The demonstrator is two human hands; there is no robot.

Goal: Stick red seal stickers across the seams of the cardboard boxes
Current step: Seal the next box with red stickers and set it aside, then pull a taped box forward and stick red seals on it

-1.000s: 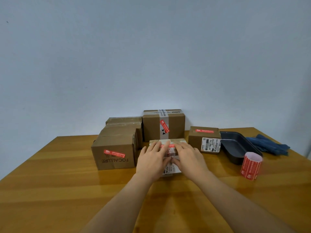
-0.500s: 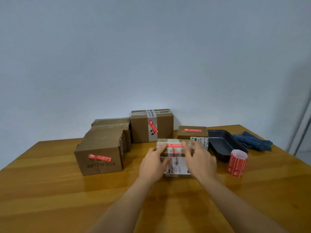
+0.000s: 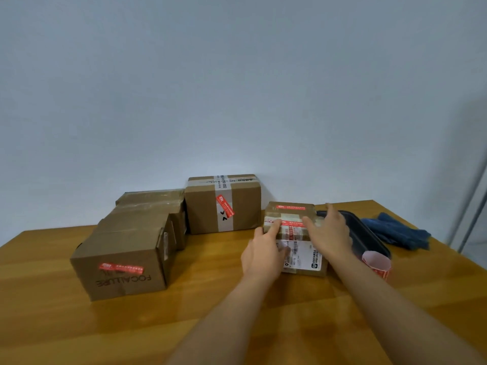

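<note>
A small cardboard box [image 3: 303, 252] with a white shipping label stands on the wooden table [image 3: 210, 325]. A red seal sticker [image 3: 291, 227] lies across its taped top. My left hand [image 3: 263, 250] rests on the box's left end, fingers stretched over the top edge. Spread open, my right hand [image 3: 329, 233] lies over the box's right end. Directly behind is another small box [image 3: 290, 209] with a red sticker on top. The sticker roll [image 3: 376, 264] stands to the right, partly behind my right forearm.
A tall taped box [image 3: 224, 204] with a slanted red sticker stands at the back. On the left are a sealed FOCALLURE box [image 3: 121, 275] and a box [image 3: 155, 206] behind it. A black tray [image 3: 366, 235] and a blue cloth [image 3: 395, 233] lie right.
Both hands have slid the labelled box to the right and away, up against the small box at the back. My right hand's fingers have spread wider.
</note>
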